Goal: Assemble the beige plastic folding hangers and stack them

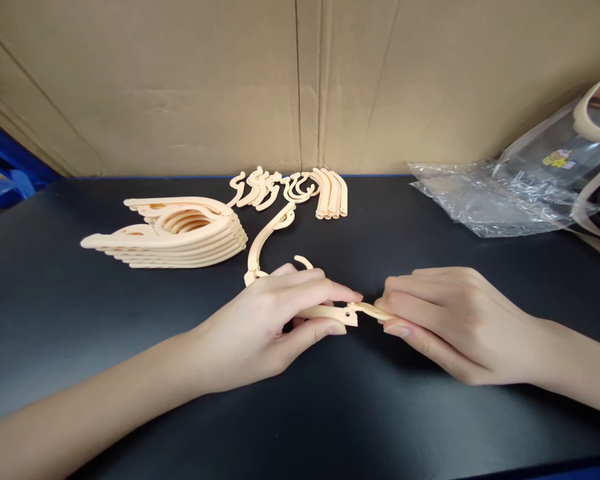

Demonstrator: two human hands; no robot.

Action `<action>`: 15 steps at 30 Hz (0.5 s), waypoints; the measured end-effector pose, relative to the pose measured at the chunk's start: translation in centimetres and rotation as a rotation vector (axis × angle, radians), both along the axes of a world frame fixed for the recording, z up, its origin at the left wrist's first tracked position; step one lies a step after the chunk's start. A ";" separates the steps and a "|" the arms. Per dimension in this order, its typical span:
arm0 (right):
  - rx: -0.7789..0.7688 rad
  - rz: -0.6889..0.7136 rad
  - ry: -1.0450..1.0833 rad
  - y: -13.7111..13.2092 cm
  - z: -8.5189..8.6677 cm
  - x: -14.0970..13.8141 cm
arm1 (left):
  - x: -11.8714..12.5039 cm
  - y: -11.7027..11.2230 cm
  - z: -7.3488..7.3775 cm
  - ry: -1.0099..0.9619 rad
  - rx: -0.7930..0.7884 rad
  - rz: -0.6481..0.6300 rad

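Observation:
Between the thumb and fingers of my left hand [275,320] is a cream plastic folding hanger [273,233]. One arm of it reaches up and away behind the hand, and a hook tip shows past the knuckles. The near arm ends in a flat tip with a small hole. My right hand [450,320] pinches a thin cream plastic piece [370,309], whose end meets the hanger near that hole. Whether the two are joined I cannot tell. Most of the thin piece is hidden by the right fingers.
A stack of folded cream hangers [195,250] lies at the left. Loose curved pieces [260,187] and several arm pieces [333,193] lie at the back of the black table [300,413]. Clear plastic bags [495,200] sit at the right. Behind stands a cardboard wall [205,87].

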State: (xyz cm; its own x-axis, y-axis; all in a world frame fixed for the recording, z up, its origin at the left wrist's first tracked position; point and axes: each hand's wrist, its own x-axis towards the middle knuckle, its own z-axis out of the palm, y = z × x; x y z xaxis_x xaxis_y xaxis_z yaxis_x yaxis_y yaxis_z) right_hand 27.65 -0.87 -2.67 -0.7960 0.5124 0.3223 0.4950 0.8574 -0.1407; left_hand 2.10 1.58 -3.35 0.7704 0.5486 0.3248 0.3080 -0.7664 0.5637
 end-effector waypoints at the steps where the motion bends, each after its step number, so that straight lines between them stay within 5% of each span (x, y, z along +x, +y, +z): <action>1: 0.002 0.002 0.003 -0.1 0.0 0.0 | 0.0 0.0 0.0 -0.001 0.000 -0.004; 10: 0.063 -0.004 0.003 -0.3 -0.2 0.1 | 0.2 -0.2 0.3 -0.005 -0.052 -0.031; 15: 0.240 0.011 -0.046 -0.3 -0.2 0.0 | 0.2 -0.1 0.2 -0.010 -0.071 -0.023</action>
State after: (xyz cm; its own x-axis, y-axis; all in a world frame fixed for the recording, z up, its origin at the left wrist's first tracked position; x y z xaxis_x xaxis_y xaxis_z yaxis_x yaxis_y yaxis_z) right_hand 27.65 -1.15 -2.91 -0.8177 0.4169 0.3968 0.4868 0.8688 0.0904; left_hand 2.29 1.50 -3.11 0.7800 0.5526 0.2938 0.2845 -0.7312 0.6200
